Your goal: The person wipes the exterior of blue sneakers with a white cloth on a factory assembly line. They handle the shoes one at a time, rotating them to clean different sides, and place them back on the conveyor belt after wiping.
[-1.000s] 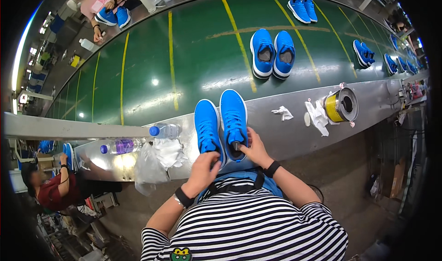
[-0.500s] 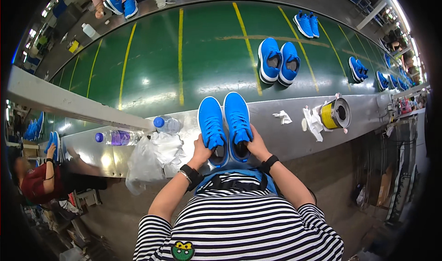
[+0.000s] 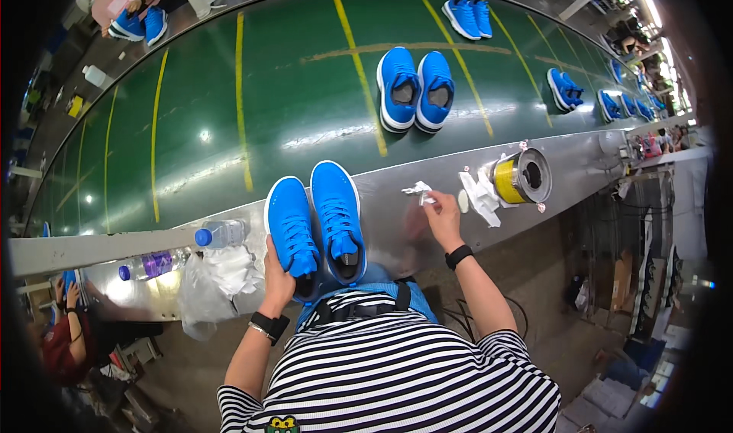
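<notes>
Head view of a workstation beside a green conveyor belt (image 3: 229, 112) marked with yellow lines. A pair of bright blue mesh sneakers with white soles (image 3: 317, 219) lies side by side on the grey metal ledge (image 3: 397, 196) at the near edge of the belt, toes pointing far, heels toward the person. The left hand (image 3: 279, 273) grasps the heel of the left sneaker, fingers wrapped around its near end. The right hand (image 3: 441, 211) reaches to the right of the pair and pinches a small crumpled white scrap (image 3: 418, 192) resting on the ledge. Farther right on the ledge stand a yellow roll in a metal holder (image 3: 519, 177) and white cloth pieces (image 3: 479, 192) just beside it. Left of the sneakers lie a clear plastic bottle with a blue cap (image 3: 221, 234), a second bottle with a purple label (image 3: 149, 265), and a crumpled clear plastic bag (image 3: 217, 280). More blue sneaker pairs (image 3: 416, 89) rest on the belt, well apart.
</notes>
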`<state>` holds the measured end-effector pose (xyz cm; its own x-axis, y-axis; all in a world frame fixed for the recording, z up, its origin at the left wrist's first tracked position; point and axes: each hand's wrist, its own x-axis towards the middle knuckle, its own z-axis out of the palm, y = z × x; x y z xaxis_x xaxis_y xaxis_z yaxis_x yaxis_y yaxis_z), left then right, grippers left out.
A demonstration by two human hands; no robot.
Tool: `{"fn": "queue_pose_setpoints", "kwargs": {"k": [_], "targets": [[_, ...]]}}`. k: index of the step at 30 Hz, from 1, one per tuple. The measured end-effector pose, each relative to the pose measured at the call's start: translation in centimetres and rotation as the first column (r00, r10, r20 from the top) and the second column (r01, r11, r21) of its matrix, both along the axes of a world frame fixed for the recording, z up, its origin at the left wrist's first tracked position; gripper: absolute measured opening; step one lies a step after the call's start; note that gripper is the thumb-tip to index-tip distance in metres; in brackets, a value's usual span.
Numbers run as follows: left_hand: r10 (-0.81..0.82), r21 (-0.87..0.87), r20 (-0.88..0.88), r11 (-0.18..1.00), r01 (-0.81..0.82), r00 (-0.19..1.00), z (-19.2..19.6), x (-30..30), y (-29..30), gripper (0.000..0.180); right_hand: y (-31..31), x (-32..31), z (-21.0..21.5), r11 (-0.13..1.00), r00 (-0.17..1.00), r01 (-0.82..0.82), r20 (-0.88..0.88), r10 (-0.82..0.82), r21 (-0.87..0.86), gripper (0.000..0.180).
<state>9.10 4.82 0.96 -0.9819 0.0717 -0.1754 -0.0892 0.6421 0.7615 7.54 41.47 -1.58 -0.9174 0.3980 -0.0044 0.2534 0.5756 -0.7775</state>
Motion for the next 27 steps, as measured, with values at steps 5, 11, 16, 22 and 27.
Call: {"fn": "queue_pose_setpoints", "kwargs": {"k": [5, 11, 16, 22, 27], "targets": [[-0.021, -0.298, 0.019, 0.954, 0.025, 1.000, 2.5, 0.1, 1.3, 0.089, -0.6, -2.5, -2.9, 0.973, 0.995, 0.086, -0.069, -0.073, 0.215, 0.021], [0.017, -0.333, 0.032, 0.943, -0.005, 0.999, 2.9, 0.4, 1.6, 0.091, -0.9, -3.9, -2.3, 0.991, 0.999, 0.007, -0.046, -0.001, 0.133, 0.009], [0.017, -0.343, 0.035, 0.939, -0.004, 0.999, 2.9, 0.5, 1.9, 0.093, -6.7, -5.9, 3.6, 0.912, 0.978, -0.204, -0.105, 0.178, -0.356, 0.012], [0.008, -0.340, 0.063, 0.940, 0.014, 0.998, 3.1, 0.2, 1.9, 0.093, -17.5, -10.5, 8.2, 0.637, 0.651, -0.758, -0.104, 0.752, -0.142, 0.008], [0.072, -0.198, 0.138, 0.979, -0.043, 0.988, 3.0, 0.4, 1.7, 0.092, -18.8, -13.5, 2.8, 0.609, 0.663, -0.734, 0.122, 0.739, 0.299, 0.004]]}}
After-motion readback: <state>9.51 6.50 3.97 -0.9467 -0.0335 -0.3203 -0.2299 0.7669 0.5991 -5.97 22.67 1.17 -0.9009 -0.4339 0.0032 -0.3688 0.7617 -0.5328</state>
